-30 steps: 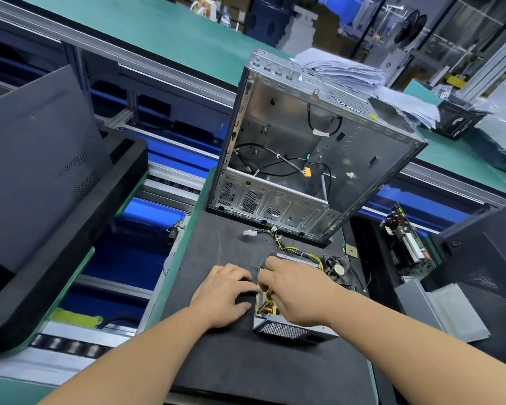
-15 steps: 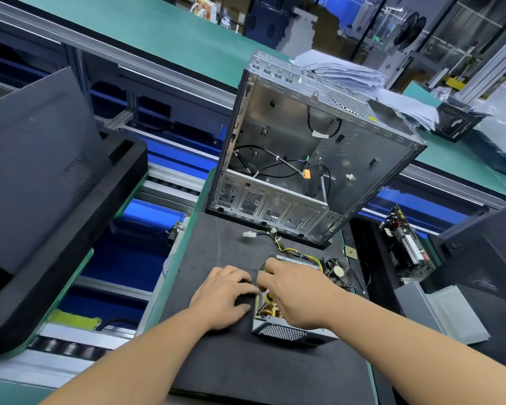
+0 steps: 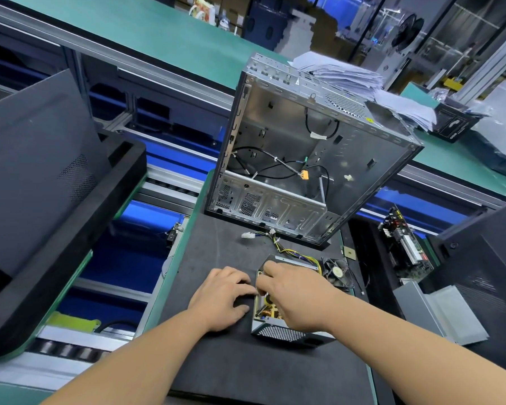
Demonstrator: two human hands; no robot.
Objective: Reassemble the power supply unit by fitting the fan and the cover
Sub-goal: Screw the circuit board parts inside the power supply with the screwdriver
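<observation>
PSU (image 3: 278, 331) sits open-topped on black mat (image 3: 246, 372), near its front-centre; mesh end faces viewer, internals (coil, board) visible inside. Wire bundle (image 3: 292, 252) runs from PSU's far end toward the case, ending in white plug (image 3: 248, 235) lying on mat.

Left hand (image 3: 221, 299): palm down on mat just left of PSU, fingers bent, tips touching PSU's left wall. Whether it grips anything – cannot tell.

Right hand (image 3: 297, 296): over PSU's open top, fingers curled down into left-hand side of the box. Tips hidden; cannot tell if pinching anything.

Fan (image 3: 337, 272): loose on mat, just right of PSU's far end, not fitted. Thin lead trails off its right side.

Cover (image 3: 441, 312): grey bent sheet-metal piece lying well right of PSU, off the mat; likely the cover, not on unit.

Case (image 3: 313, 159): empty PC chassis standing at mat's far edge, open side toward viewer, loose black cables inside. Circuit board (image 3: 403, 249) lies to its right.
</observation>
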